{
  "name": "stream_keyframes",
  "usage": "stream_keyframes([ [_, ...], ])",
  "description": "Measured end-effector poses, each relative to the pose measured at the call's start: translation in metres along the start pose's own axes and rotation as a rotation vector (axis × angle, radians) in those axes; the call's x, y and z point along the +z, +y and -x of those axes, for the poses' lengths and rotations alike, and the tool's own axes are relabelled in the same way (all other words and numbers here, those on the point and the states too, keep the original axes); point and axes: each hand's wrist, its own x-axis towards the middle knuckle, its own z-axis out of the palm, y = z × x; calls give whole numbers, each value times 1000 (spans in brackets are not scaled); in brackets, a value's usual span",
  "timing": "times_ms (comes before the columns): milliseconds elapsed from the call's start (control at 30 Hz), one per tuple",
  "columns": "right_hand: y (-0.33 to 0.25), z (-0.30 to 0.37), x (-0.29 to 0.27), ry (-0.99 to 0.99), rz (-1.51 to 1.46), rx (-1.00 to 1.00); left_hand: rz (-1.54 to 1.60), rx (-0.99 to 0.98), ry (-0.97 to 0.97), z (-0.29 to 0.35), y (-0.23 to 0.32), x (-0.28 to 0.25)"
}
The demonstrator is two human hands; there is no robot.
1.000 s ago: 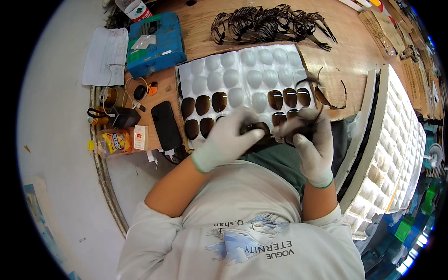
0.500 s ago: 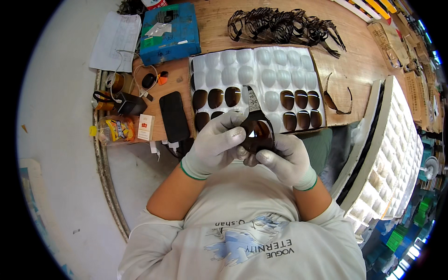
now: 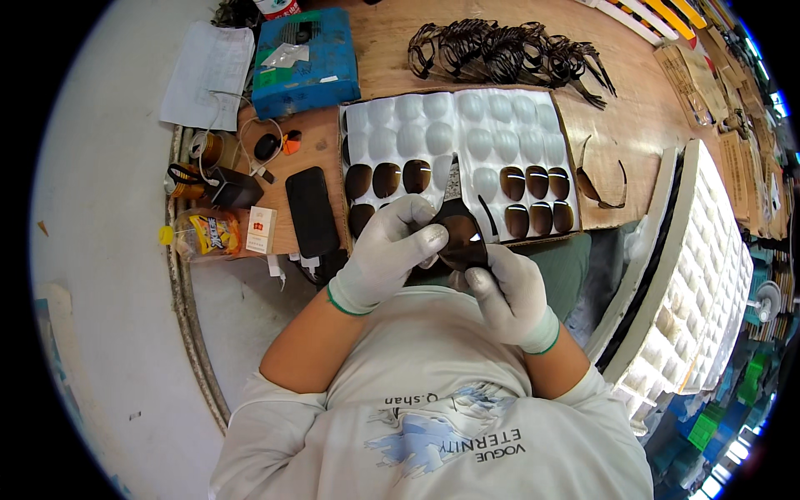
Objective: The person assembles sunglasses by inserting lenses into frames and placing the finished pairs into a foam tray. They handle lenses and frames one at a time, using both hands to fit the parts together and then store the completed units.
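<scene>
A pair of sunglasses [image 3: 461,237] with a dark brown lens and a patterned temple arm is held over my lap, at the near edge of the lens tray. My left hand [image 3: 387,250], in a white glove with a green cuff, pinches the frame's left side. My right hand [image 3: 515,292], gloved alike, grips its lower right part with thumb and fingers. Parts of the frame are hidden behind my fingers. Beyond my hands lies the white moulded tray [image 3: 457,117], with brown lenses [image 3: 417,176] standing in its nearer rows, left and right.
A tangled row of dark frames [image 3: 508,54] lies at the back. Another pair of glasses [image 3: 602,177] rests right of the tray. To the left are a black phone [image 3: 312,212], a cigarette box [image 3: 261,229] and a blue box [image 3: 305,67]. White trays [image 3: 683,283] stand stacked at right.
The sunglasses have turned slightly in my hands, and a second dark temple arm now shows on their right. My right hand has shifted a little down and its grip has changed.
</scene>
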Motion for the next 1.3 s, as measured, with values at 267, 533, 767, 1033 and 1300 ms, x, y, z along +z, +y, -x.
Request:
stream_keyframes([
  [267, 9, -1, -14, -27, -169, 1, 94, -13, -138, 7, 1, 2],
  [533, 9, -6, -18, -49, -61, 32, 10, -37, 75, 8, 4, 27],
  [767, 13, -7, -14, 40, 322, -275, -198, -46, 55, 9, 13, 22],
  [1033, 11, -2, -15, -21, 224, -124, -308, -47, 22, 9, 27, 30],
  [1300, -5, -1, -3, 166, -256, 199, -418, 8, -37, 10, 29, 31],
])
